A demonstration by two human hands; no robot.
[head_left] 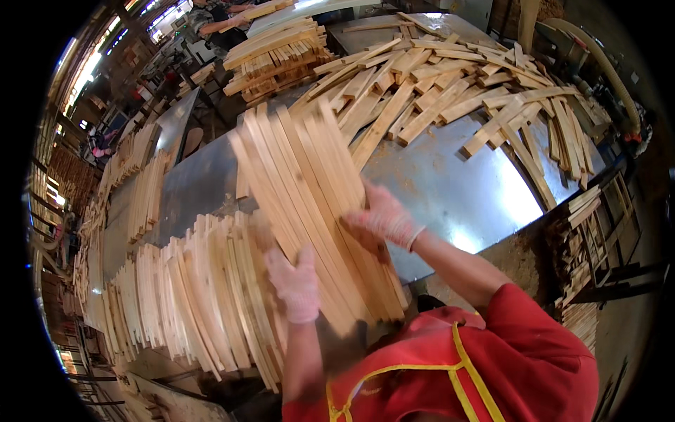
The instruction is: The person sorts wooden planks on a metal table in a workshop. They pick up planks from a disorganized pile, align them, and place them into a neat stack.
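A bundle of long pale wooden strips, side by side, is tilted in front of me and slightly smeared by motion. My left hand, in a pale knitted glove, grips its left side, thumb up along the face. My right hand, gloved the same way, clasps the right side, its fingertips partly hidden. Left of the bundle lies a long row of similar wooden strips, packed edge to edge. The bundle's upper end overlaps the metal table.
A loose heap of wooden strips covers the table's far right. Stacked strips stand at the back, near another person's arm. A rack with wood pieces is at the right. A ribbed hose curves at the far right.
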